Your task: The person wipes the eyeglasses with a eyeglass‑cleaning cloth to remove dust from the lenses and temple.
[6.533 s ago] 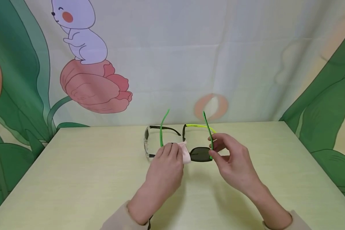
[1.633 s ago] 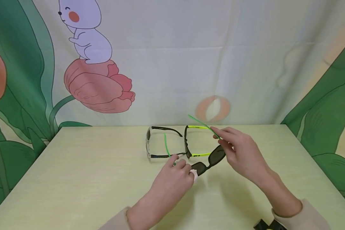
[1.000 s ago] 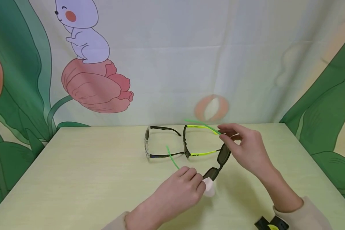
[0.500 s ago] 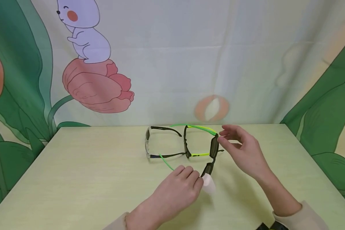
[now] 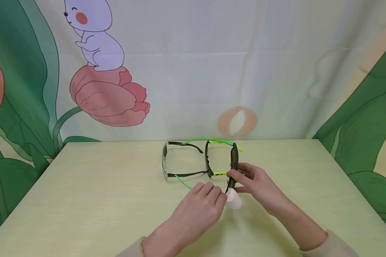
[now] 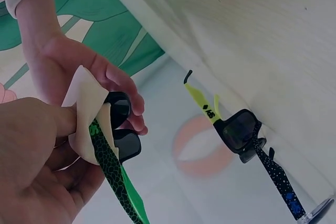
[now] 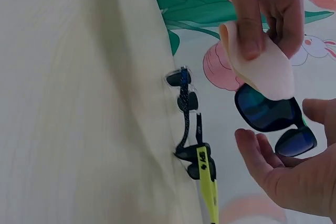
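Sunglasses with dark lenses and green temples [image 5: 234, 155] are held up off the table, turned so the temples point left. My left hand [image 5: 199, 210] pinches a pale pink cloth [image 5: 233, 200] around the near end of their frame, by the hinge. The left wrist view shows the black-and-green patterned temple [image 6: 113, 169] coming out below the cloth. My right hand [image 5: 260, 189] grips the middle of the frame, thumb on one side and fingers on the other. In the right wrist view, the cloth [image 7: 262, 69] covers the edge of one blue-tinted lens [image 7: 265, 108].
Behind the hands, clear-framed sunglasses with dark temples [image 5: 163, 160] stand on the pale table [image 5: 99, 200], temples spread. Touching or close beside them are black sunglasses with yellow temples [image 5: 207, 157]. A printed curtain [image 5: 180, 71] hangs along the table's back edge.
The green sunglasses have turned from facing me to side-on. My right hand has left the far temple and moved down to the frame's middle. My left hand keeps the cloth at the near end.
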Motion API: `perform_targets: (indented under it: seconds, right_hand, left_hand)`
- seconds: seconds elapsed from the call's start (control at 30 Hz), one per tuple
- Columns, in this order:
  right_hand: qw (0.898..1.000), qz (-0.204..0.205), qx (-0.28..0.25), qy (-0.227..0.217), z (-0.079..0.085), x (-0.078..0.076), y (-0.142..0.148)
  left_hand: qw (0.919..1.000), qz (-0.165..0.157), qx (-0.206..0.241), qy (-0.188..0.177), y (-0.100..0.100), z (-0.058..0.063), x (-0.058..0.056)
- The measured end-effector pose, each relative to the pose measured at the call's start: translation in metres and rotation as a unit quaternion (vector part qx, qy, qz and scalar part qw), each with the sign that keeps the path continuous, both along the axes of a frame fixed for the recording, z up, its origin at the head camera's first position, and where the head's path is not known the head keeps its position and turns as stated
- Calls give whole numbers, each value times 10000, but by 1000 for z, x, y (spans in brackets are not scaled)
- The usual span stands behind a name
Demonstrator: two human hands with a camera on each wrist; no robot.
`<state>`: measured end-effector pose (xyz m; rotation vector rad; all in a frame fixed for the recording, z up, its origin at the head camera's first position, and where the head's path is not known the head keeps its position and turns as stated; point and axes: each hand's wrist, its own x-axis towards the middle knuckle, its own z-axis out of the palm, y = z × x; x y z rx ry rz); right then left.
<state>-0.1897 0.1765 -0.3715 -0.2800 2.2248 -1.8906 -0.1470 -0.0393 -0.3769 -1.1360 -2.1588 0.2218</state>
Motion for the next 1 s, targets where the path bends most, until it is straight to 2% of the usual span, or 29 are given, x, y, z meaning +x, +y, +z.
perform_targets:
  seconds: [0.2,0.33,0.6,1.0]
  right_hand:
    - [9995,-67,-321,18,-1,2,-3]
    - [9982,-109,-585,-28,-1,1,-4]
    - [9944,-285,-1002,-165,1,1,-4]
    - [9951,-329,-900,-241,5,-4,1]
  left_hand:
    - [10000,53,-16,-12,2,-1,0]
    - [9999,66,-19,-142,2,1,1]
    - [9996,31,146,-224,3,2,3]
    - [9985,34,104,-537,4,6,-1]
